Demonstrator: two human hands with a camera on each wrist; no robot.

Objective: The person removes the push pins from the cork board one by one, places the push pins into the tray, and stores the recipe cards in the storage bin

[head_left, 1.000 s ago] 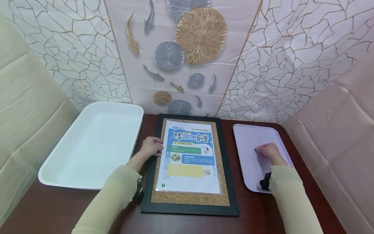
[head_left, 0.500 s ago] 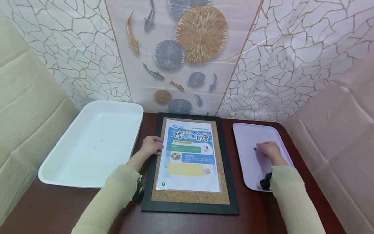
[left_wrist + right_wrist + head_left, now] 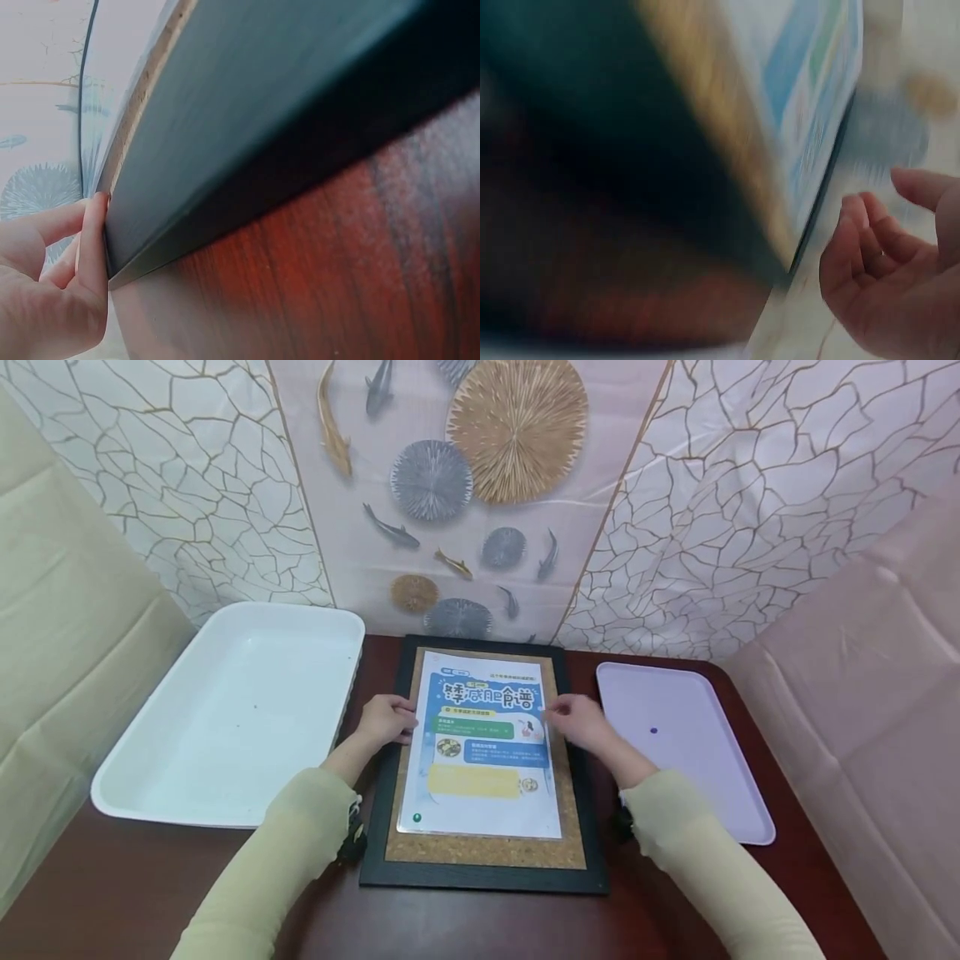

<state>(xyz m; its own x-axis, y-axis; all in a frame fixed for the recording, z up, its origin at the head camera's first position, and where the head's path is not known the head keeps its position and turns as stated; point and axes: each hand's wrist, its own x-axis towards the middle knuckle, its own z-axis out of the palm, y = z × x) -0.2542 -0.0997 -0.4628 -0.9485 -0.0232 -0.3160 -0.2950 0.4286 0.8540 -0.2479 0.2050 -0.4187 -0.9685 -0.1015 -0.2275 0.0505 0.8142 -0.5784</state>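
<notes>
A black-framed cork board (image 3: 487, 852) lies on the table with a printed sheet (image 3: 480, 814) on it, in blue, green and yellow with Chinese characters. My left hand (image 3: 386, 720) rests on the board's left side, fingertips at the sheet's left edge. In the left wrist view its fingers (image 3: 94, 225) lie extended against the frame and cork. At the sheet's right edge is my right hand (image 3: 581, 720), fingertips over the board's border. The right wrist view shows that hand's thumb apart from its bent fingers (image 3: 855, 225), with nothing between them. A small round purple piece (image 3: 654, 730) sits on the lavender tray (image 3: 705, 752).
A large white tray (image 3: 225, 735) stands left of the board, with a few tiny dark specks in it. Behind the dark red wooden table (image 3: 480, 927) hangs a patterned cloth (image 3: 450, 410). Padded beige panels (image 3: 870, 677) close in both sides.
My right hand has let go of the purple piece on the lavender tray and moved left to the sheet's right edge. My left hand stays on the board. The head view has tilted slightly downward.
</notes>
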